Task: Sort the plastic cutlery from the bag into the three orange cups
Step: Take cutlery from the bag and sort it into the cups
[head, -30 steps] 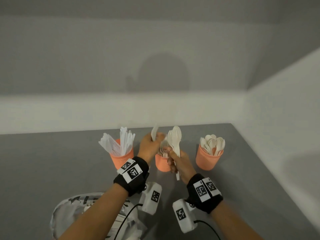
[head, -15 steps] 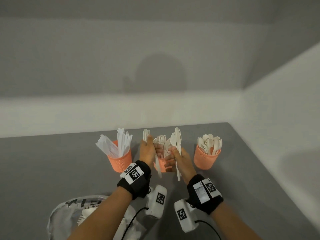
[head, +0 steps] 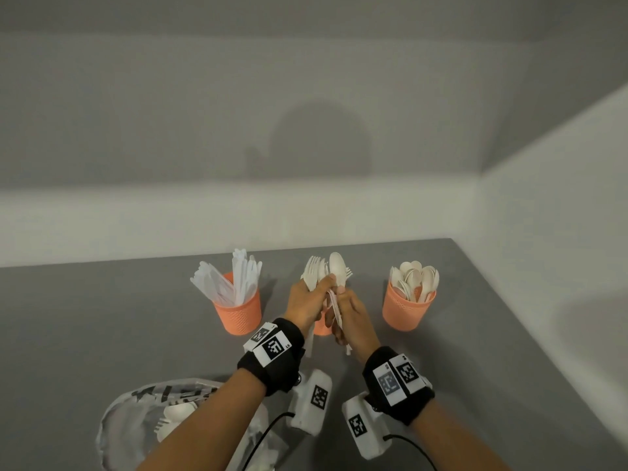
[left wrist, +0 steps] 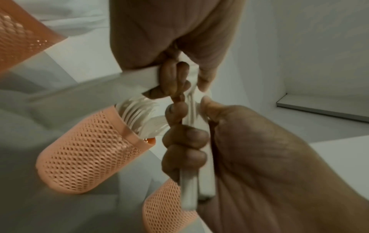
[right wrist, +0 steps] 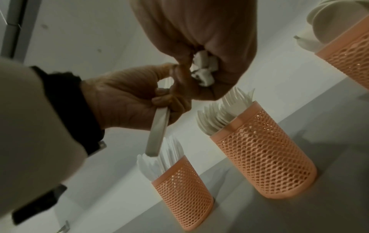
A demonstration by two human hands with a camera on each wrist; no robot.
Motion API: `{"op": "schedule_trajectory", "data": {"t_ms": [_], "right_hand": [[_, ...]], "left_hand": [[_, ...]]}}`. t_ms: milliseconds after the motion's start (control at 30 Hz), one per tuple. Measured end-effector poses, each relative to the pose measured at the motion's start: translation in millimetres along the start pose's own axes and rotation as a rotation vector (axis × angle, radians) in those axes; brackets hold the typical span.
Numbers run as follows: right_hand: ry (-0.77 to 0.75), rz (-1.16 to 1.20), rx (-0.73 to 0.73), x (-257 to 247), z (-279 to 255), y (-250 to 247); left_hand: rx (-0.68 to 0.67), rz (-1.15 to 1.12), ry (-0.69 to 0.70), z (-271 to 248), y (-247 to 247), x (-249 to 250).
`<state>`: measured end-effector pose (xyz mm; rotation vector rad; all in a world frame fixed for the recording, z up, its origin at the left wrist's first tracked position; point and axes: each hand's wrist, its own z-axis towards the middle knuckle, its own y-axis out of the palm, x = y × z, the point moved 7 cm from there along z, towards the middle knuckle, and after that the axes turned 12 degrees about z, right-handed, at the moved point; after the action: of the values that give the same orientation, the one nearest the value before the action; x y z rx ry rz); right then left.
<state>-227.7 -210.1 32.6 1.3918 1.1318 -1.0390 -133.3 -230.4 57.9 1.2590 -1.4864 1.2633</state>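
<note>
Three orange mesh cups stand in a row: the left cup [head: 239, 312] holds knives, the middle cup [right wrist: 263, 157] holds forks, the right cup [head: 407, 309] holds spoons. In the head view my hands hide most of the middle cup. My right hand [head: 351, 317] grips a bundle of white cutlery [head: 338, 270] upright above the middle cup, a spoon head on top. My left hand [head: 306, 300] holds one white cutlery piece [right wrist: 157, 134] by its handle, fingertips against the right hand's fingers. The printed plastic bag [head: 142, 413] lies under my left forearm with cutlery inside.
The grey tabletop [head: 102, 317] meets a pale wall behind the cups and another wall along its right side. Wrist camera boxes and black cables hang under both wrists, above the table's near part.
My left hand has moved right and down with its cutlery piece and now touches the right hand's bundle. The right hand has stayed over the middle cup.
</note>
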Motion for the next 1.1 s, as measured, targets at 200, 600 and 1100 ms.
{"op": "schedule_trajectory", "data": {"t_ms": [200,600,1100], "right_hand": [[0.017,-0.063,0.016,0,6,-16],[0.155,0.015,-0.220,-13,-14,-3],[-0.237,0.465,0.355,-92,3,-127]], "left_hand": [[0.142,-0.149,-0.038,10,-26,-4],[0.106,0.273,0.188,10,-12,20],[0.019,-0.073,0.124,15,9,21]]}}
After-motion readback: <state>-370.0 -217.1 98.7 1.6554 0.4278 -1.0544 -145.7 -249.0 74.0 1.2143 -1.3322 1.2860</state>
